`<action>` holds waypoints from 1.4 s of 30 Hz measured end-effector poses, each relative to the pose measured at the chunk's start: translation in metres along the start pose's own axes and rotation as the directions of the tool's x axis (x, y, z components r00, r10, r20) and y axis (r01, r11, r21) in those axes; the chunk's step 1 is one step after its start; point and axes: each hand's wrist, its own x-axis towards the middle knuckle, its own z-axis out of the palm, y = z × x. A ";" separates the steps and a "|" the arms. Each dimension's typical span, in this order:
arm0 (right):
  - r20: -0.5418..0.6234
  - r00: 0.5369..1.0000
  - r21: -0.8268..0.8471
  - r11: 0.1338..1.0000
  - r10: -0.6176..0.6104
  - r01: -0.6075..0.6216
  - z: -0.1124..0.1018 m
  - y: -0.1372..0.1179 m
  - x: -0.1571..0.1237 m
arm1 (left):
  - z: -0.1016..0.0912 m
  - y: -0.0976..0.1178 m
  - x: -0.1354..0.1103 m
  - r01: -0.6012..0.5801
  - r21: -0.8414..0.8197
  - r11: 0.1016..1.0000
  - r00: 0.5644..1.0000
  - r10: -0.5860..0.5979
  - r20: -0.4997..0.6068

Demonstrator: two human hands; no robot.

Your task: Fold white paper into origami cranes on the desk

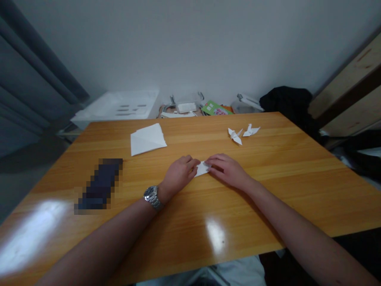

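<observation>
A small folded piece of white paper (202, 169) lies on the wooden table (184, 214) between my two hands. My left hand (182, 171), with a silver watch (152, 197) on its wrist, has its fingers closed on the paper's left end. At the other end my right hand (225, 169) pinches the paper between thumb and fingers. Parts of the paper are hidden under the fingertips, so its exact folds do not show.
Two white origami cranes (235, 136) sit at the back right. Loose white sheets (148, 140) are stacked at the back left. Nearer on the left lies a dark pixelated object (101, 184). Behind the table stand a white tray (119, 105), a green booklet (214, 108) and a black bag (285, 99).
</observation>
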 end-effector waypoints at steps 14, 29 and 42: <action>0.085 0.996 -0.001 0.999 -0.041 0.041 0.005 0.007 -0.001 | -0.004 0.001 -0.001 -0.115 -0.064 0.991 0.993 0.113 -0.024; 0.103 0.994 0.146 0.989 -0.029 0.014 0.002 0.001 -0.001 | 0.001 -0.008 0.001 -0.100 -0.162 0.982 0.994 0.093 -0.049; 0.069 0.995 0.105 0.993 -0.069 0.062 0.004 0.003 -0.002 | -0.001 -0.003 -0.002 -0.148 -0.093 0.985 0.989 0.147 -0.016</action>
